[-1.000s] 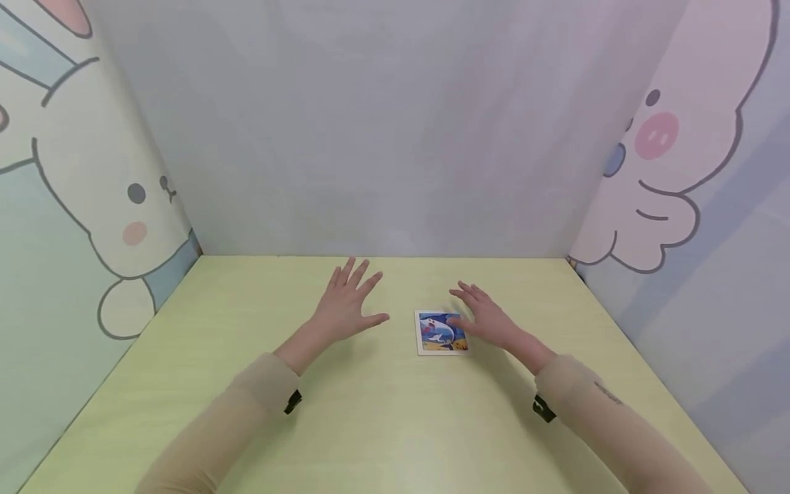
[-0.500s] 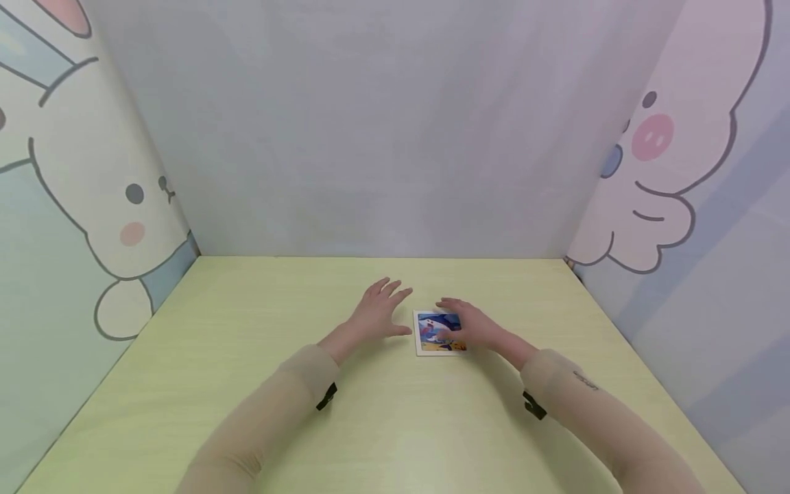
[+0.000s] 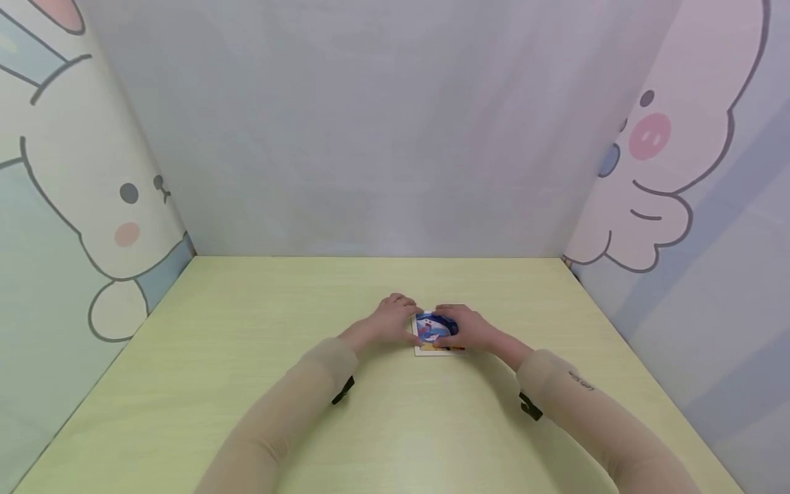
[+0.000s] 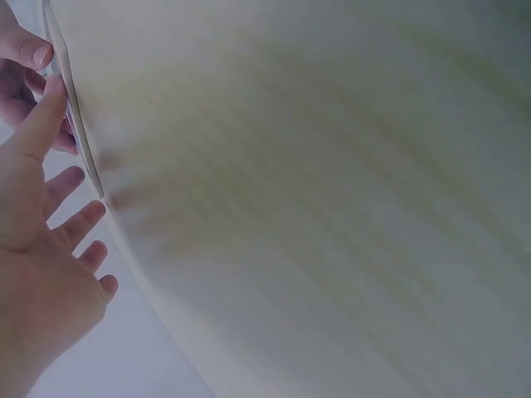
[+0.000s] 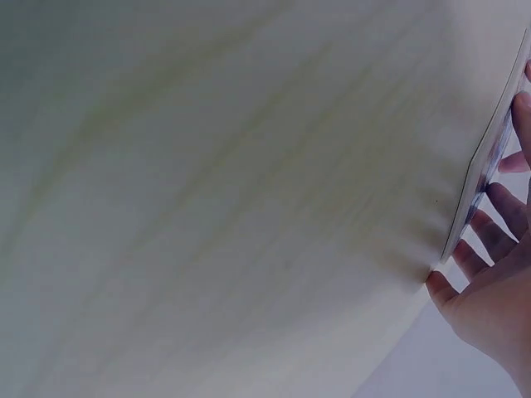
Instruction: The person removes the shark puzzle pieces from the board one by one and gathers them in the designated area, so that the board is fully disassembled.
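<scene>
A small square picture board (image 3: 437, 324) lies flat on the table, with a blue sea scene inside a white border. My left hand (image 3: 391, 322) is at its left side, the thumb and fingertips reaching its left border. Over the right part of the board spreads my right hand (image 3: 469, 328), thumb toward the front and fingers toward the back, covering its right edge. In the left wrist view the board (image 4: 76, 116) shows edge-on, with the left thumb against it. The right wrist view has several right fingertips at the board (image 5: 481, 166); firm contact is hard to judge.
The pale yellow table (image 3: 259, 302) runs back to a plain grey-white curtain (image 3: 370, 137). Side walls carry a cartoon rabbit (image 3: 92, 171) on the left and a pink-nosed cartoon animal (image 3: 673, 137) on the right. Dark straps show below both sleeves.
My left hand has moved right and nearer to me until it meets the board's left edge. My right hand has moved slightly left and lowered over the board, which has stayed in place.
</scene>
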A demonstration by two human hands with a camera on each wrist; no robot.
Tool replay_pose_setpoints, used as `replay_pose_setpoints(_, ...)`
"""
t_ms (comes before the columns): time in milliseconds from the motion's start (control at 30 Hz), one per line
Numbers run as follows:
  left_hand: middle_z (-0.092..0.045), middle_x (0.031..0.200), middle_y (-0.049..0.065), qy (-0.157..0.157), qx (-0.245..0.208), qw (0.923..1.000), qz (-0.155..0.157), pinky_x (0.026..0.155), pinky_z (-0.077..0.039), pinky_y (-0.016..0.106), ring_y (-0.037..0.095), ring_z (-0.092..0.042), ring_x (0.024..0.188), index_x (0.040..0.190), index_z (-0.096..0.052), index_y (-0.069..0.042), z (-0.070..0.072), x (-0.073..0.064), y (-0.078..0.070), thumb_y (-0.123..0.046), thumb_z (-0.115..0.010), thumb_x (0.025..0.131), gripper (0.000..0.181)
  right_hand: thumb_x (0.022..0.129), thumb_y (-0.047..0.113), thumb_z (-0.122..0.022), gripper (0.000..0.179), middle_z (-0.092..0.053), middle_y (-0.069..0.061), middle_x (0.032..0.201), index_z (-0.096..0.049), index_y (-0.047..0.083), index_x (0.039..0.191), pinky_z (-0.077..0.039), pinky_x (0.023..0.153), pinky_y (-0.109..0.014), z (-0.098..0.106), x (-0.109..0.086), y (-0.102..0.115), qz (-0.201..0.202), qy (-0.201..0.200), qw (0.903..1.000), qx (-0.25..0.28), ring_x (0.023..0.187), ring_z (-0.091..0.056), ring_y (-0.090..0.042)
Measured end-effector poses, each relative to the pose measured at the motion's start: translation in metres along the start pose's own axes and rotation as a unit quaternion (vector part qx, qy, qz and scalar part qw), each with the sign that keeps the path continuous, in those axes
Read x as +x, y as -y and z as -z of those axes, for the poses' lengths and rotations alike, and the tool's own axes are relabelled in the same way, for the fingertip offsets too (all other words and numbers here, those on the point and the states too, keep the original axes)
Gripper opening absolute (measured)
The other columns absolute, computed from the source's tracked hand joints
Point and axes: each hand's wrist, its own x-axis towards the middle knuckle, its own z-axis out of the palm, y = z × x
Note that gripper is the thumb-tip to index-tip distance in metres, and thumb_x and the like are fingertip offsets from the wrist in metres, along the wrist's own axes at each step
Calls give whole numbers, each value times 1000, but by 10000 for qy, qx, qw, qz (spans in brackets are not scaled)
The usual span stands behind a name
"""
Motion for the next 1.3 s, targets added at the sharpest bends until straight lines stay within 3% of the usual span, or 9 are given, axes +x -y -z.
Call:
replay_pose_setpoints(467, -47, 135, 6, 56, -745, 9969, 255, 107, -28, 46, 29, -35, 128, 128, -55, -19, 4, 7, -3, -55, -75, 71, 70, 80, 48, -70, 70, -45, -12, 142, -50, 10, 136, -34, 104, -52, 2, 0, 0, -57, 51, 9997, 249, 130, -41, -33)
replay_pose_setpoints(767, -45, 136, 8, 155, -1291, 9908, 369, 106, -29, 46, 28, -36, 125, 124, -57, -17, 3, 11, -3, -47, -79, 71, 66, 86, 37, -68, 54, -54, -12, 133, -56, 8, 130, -37, 101, -51, -2, 4, 3, -350, -360, 9984, 269, 124, -47, -33)
replay_pose_setpoints(1033, -45, 135, 8, 197, -1387, 9895, 363, 106, -28, 46, 27, -36, 124, 123, -56, -15, 5, 10, -4, -44, -79, 72, 64, 82, 38, -73, 48, -61, -10, 124, -65, 8, 119, -41, 98, -49, -5, 10, 10, -699, -685, 9948, 271, 117, -53, -30)
replay_pose_setpoints(1300, -47, 132, 7, 165, -1582, 9864, 420, 106, -28, 46, 26, -37, 123, 124, -54, -14, 5, 11, -4, -41, -81, 72, 64, 81, 38, -73, 47, -61, -10, 123, -65, 10, 118, -40, 97, -51, -4, 10, 12, -876, -685, 9931, 377, 116, -53, -31)
